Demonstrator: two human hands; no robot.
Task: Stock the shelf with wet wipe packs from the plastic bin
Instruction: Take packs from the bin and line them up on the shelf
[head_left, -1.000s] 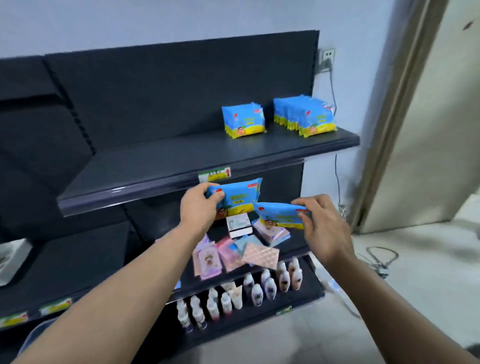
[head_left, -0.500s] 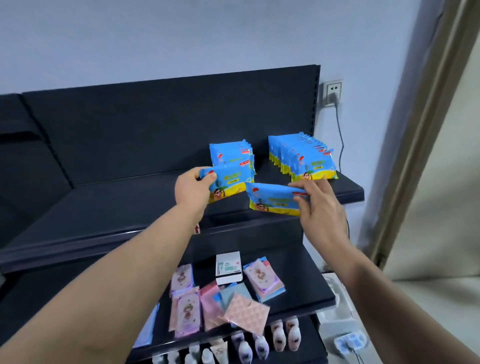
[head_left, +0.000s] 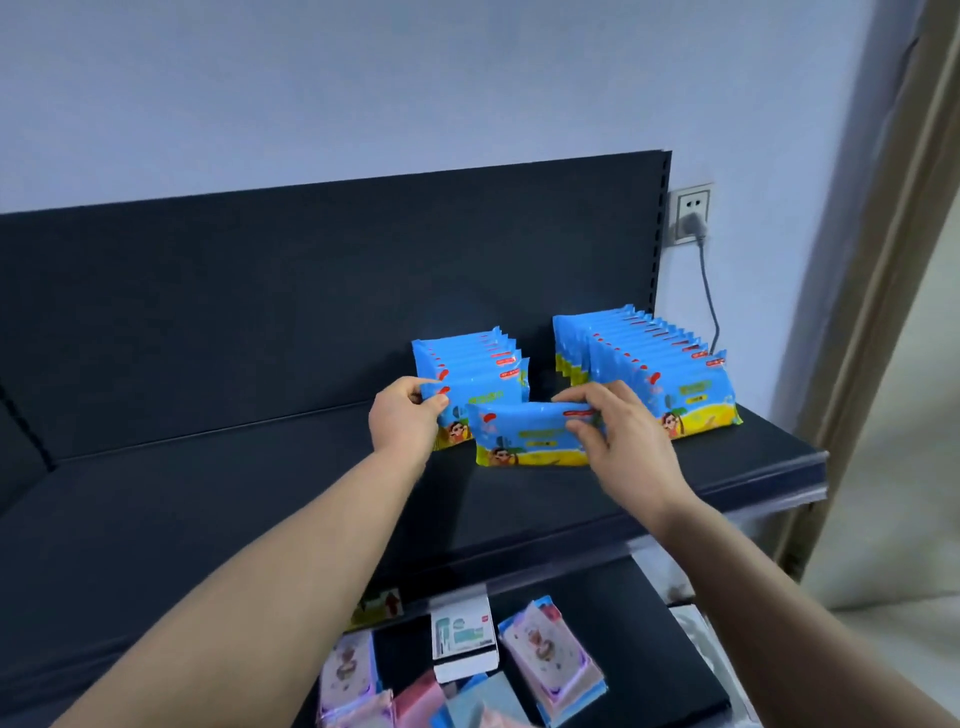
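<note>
left hand (head_left: 405, 415) pinching pack (head_left: 480, 392), right hand (head_left: 621, 436) gripping another

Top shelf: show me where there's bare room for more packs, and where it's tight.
Bare: the whole stretch of the top shelf left of the left row, and the front strip along its edge. Tight: the narrow gap between that row and the right row, with a pack before it.
</note>
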